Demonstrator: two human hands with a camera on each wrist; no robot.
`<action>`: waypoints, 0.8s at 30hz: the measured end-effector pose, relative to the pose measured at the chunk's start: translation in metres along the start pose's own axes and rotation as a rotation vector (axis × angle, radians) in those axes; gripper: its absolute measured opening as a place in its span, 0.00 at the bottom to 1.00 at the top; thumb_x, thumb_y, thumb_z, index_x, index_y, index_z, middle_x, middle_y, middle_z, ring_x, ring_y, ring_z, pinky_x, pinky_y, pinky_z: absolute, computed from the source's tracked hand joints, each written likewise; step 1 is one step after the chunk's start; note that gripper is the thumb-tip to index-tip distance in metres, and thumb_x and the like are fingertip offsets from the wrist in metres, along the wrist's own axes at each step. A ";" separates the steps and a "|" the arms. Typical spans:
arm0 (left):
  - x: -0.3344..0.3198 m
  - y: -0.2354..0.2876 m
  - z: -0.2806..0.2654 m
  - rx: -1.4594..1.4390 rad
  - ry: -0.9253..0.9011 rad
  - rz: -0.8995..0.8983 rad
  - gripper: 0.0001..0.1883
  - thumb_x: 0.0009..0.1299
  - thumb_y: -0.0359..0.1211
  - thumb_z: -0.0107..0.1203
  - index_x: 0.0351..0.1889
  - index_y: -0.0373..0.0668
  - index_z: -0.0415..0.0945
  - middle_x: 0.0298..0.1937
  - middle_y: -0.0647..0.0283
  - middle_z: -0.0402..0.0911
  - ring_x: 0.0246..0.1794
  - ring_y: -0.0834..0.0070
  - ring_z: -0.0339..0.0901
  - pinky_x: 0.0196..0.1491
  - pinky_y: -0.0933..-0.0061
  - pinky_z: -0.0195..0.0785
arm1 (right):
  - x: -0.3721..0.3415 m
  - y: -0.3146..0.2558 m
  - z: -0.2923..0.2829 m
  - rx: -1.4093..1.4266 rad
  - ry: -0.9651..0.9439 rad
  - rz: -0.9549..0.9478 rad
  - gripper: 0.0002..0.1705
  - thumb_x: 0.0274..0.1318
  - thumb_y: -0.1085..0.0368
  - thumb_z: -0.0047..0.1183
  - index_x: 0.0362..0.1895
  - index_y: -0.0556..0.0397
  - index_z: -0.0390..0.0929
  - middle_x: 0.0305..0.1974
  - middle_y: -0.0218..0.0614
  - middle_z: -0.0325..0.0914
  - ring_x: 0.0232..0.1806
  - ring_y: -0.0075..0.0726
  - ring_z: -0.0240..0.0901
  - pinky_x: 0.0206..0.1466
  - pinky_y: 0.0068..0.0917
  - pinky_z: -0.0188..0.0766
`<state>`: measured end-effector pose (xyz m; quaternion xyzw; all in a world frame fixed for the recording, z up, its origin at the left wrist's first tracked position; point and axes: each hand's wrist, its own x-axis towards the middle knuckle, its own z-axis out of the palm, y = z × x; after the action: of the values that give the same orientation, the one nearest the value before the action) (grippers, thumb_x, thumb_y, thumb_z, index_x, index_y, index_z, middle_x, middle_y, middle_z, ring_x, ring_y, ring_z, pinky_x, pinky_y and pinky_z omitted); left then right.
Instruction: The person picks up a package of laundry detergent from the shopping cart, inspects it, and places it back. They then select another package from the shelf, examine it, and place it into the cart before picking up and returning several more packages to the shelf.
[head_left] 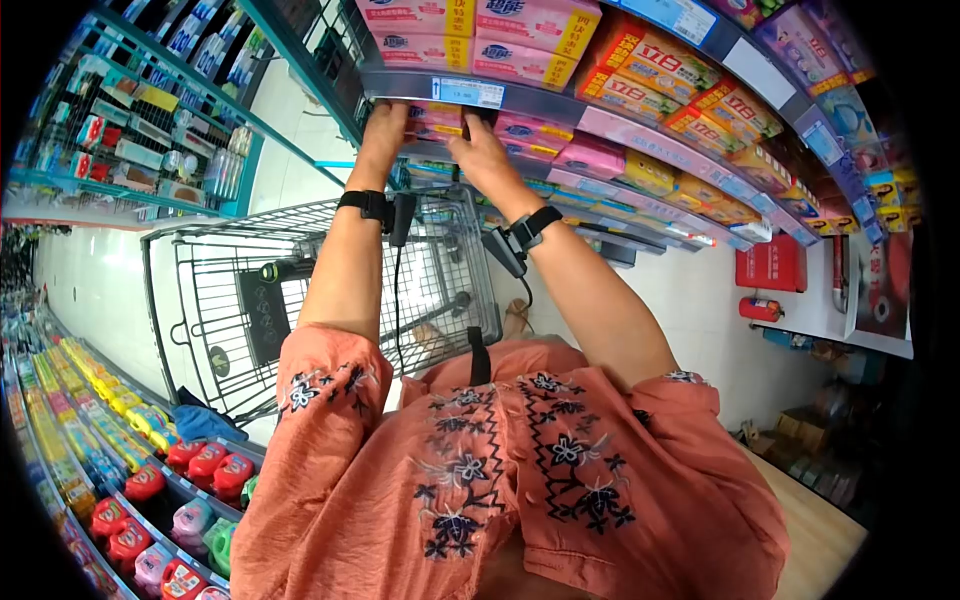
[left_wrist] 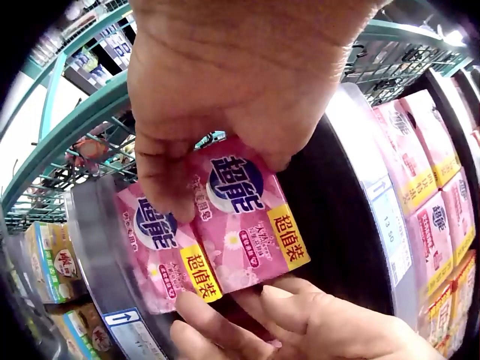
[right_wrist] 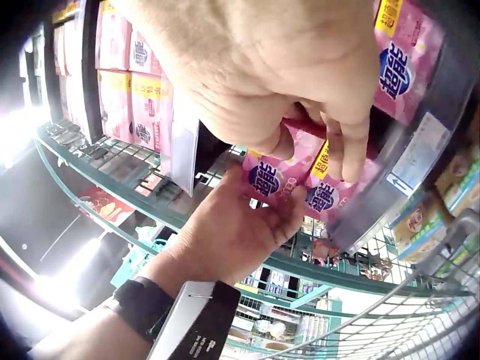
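Note:
Two pink soap packs with blue-and-white logos and yellow end bands lie one against the other on a shelf; the left wrist view shows the upper pack [left_wrist: 240,225] and the lower pack [left_wrist: 154,251]. My left hand [head_left: 385,138] holds them at one end, its fingers bent over the top and end. From the opposite end, my right hand [head_left: 482,158] grips the packs, fingers along the yellow bands. In the right wrist view the packs sit between both hands, partly covered by the right fingers.
More pink packs [head_left: 535,132] stand to the right, with orange boxes [head_left: 640,65] on the shelf above. A price rail [head_left: 468,92] runs just over the hands. Below the arms is a wire shopping cart [head_left: 230,270]; a teal rack [head_left: 130,195] stands left.

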<state>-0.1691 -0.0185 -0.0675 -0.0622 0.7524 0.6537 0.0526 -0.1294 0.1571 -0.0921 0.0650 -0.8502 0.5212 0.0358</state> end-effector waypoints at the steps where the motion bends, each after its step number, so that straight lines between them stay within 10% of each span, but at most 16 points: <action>1: 0.005 -0.008 -0.002 0.037 0.007 0.035 0.34 0.76 0.61 0.44 0.61 0.40 0.70 0.41 0.62 0.83 0.38 0.74 0.82 0.39 0.71 0.75 | -0.005 -0.006 -0.002 -0.064 0.034 -0.004 0.34 0.62 0.57 0.51 0.66 0.64 0.63 0.55 0.60 0.72 0.55 0.60 0.73 0.58 0.45 0.68; 6: 0.008 -0.017 -0.004 0.149 0.061 0.002 0.37 0.74 0.64 0.42 0.63 0.42 0.70 0.45 0.61 0.83 0.39 0.73 0.81 0.38 0.71 0.73 | -0.010 -0.006 -0.003 -0.122 0.003 -0.009 0.37 0.63 0.59 0.51 0.71 0.63 0.57 0.61 0.63 0.68 0.57 0.61 0.72 0.58 0.45 0.69; 10: 0.013 -0.024 -0.003 0.503 0.158 0.228 0.40 0.74 0.63 0.40 0.65 0.34 0.67 0.53 0.39 0.78 0.55 0.49 0.79 0.58 0.56 0.69 | -0.029 0.018 -0.001 0.136 -0.093 0.057 0.38 0.66 0.66 0.47 0.77 0.59 0.48 0.69 0.59 0.61 0.57 0.51 0.75 0.55 0.39 0.76; 13: 0.006 -0.018 0.003 0.342 0.182 0.256 0.42 0.74 0.64 0.40 0.67 0.33 0.67 0.60 0.45 0.77 0.62 0.54 0.74 0.66 0.58 0.61 | -0.053 0.017 -0.019 0.240 -0.208 0.190 0.39 0.68 0.69 0.44 0.78 0.56 0.43 0.72 0.57 0.56 0.57 0.46 0.77 0.52 0.35 0.78; 16: 0.000 -0.014 0.010 -0.408 0.060 0.162 0.45 0.73 0.67 0.40 0.69 0.35 0.67 0.65 0.55 0.75 0.65 0.63 0.71 0.68 0.64 0.58 | -0.078 0.002 -0.043 0.382 -0.267 0.372 0.39 0.69 0.70 0.44 0.79 0.54 0.41 0.73 0.58 0.54 0.56 0.45 0.78 0.51 0.35 0.79; 24: 0.009 -0.015 0.013 -0.440 0.076 -0.004 0.38 0.81 0.61 0.28 0.72 0.38 0.61 0.68 0.60 0.71 0.65 0.69 0.69 0.70 0.66 0.54 | -0.122 0.044 -0.070 0.487 -0.250 0.488 0.39 0.70 0.69 0.42 0.79 0.51 0.41 0.72 0.61 0.54 0.54 0.53 0.79 0.51 0.41 0.81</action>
<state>-0.1754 -0.0080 -0.0852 -0.0983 0.5931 0.7990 0.0109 -0.0158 0.2482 -0.1152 -0.0699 -0.6895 0.6896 -0.2103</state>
